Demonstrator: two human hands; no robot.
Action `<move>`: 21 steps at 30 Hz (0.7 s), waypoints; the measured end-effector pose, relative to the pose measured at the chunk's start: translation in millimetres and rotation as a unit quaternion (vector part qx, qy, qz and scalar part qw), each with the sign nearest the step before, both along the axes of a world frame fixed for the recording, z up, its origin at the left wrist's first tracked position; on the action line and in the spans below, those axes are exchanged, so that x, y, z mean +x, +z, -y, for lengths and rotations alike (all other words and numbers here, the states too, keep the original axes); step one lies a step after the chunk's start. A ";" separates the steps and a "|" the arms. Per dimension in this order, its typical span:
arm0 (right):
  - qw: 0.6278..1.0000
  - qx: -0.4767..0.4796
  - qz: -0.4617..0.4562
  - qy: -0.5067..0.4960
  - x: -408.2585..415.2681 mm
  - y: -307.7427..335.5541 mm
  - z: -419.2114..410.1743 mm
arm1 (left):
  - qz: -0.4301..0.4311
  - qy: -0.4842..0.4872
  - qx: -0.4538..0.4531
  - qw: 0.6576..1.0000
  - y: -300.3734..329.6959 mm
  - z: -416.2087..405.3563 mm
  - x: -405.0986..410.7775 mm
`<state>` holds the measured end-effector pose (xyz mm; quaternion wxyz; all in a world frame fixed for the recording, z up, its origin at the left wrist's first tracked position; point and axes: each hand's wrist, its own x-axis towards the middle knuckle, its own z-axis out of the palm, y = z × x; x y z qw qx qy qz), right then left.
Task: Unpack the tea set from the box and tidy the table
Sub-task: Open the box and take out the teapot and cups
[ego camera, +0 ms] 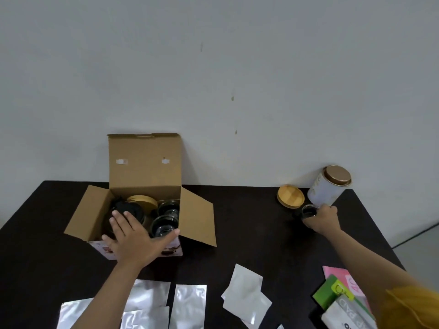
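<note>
While L hand (136, 238) spreads over box (145, 167), R hand (324, 219) holds cup (308, 212).

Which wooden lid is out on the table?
The round wooden lid lying flat beside the white tin. The other wooden lid sits inside the cardboard box.

The left hand (135, 236) is reaching forward with its palm turned down, fingers straight and spread wide, thumb splayed out to the right of the grip; nothing is being held. Its bare forearm is running back and down to the lower edge of the view. The right hand (323, 220) is stretching far forward and to the right, fingers curling round a small dark glass cup (308, 212) beneath the grip. The right arm is extending nearly straight, with a yellow sleeve (408, 307) covering the upper part.
</note>
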<state>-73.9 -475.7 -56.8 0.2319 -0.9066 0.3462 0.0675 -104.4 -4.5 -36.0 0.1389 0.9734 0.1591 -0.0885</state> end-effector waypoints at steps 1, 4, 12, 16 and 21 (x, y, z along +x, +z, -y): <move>1.000 0.007 0.008 -0.001 2.2 -1.7 6.1 | 0.000 0.000 0.006 1.000 -1.6 0.2 -0.1; 0.999 0.027 0.041 -0.016 8.9 -9.2 20.0 | -0.006 -0.001 0.013 1.000 -4.1 -0.5 0.3; 0.985 0.098 0.123 -0.072 17.4 -23.6 22.5 | -0.001 0.006 0.014 1.000 -8.3 2.2 0.7; 0.985 0.055 0.142 -0.075 6.2 -23.0 0.1 | -0.002 0.007 0.008 1.000 -5.5 3.1 -0.9; 0.964 0.004 0.237 0.116 -5.8 -12.4 -78.2 | -0.004 0.004 -0.010 1.000 2.1 5.0 -3.4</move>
